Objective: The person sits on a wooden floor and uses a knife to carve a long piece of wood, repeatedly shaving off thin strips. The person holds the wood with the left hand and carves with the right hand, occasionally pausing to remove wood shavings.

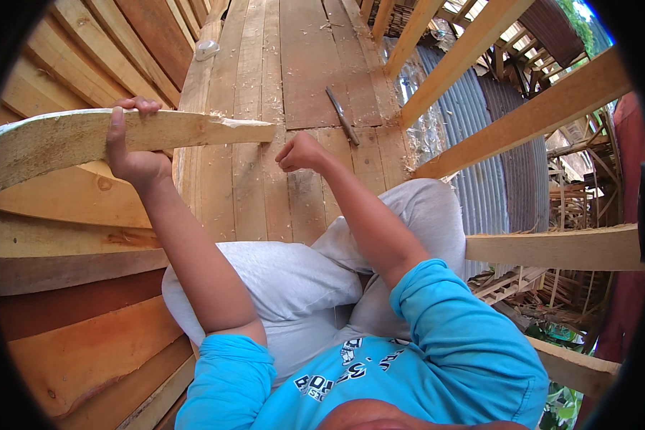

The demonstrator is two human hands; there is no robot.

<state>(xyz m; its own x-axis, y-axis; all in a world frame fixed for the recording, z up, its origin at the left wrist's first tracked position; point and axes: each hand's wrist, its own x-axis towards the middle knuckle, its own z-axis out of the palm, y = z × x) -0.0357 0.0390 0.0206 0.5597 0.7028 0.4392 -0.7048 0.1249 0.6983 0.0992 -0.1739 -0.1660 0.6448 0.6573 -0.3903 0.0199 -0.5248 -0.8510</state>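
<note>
My left hand [137, 147] is wrapped round a long, pale wooden board [172, 131] with a curved edge, holding it up at the left. The board's narrower right end has a rough, splintered top edge. Just right of that end, a little lower, is my right hand [301, 152], its fingers curled closed. Whatever may be inside them is hidden. The right hand looks apart from the board. Beyond it, a slim dark bar-like tool [342, 117] lies on the plank floor [247, 208]; its exact kind is unclear.
Wood shavings are scattered over the planks. A small clear object [206, 49] lies at the far left of the floor. Slanted timber boards [86, 236] line my left side. On the right, wooden rails [530, 111] stand before corrugated metal sheets [473, 136]. My crossed legs [279, 276] are close below.
</note>
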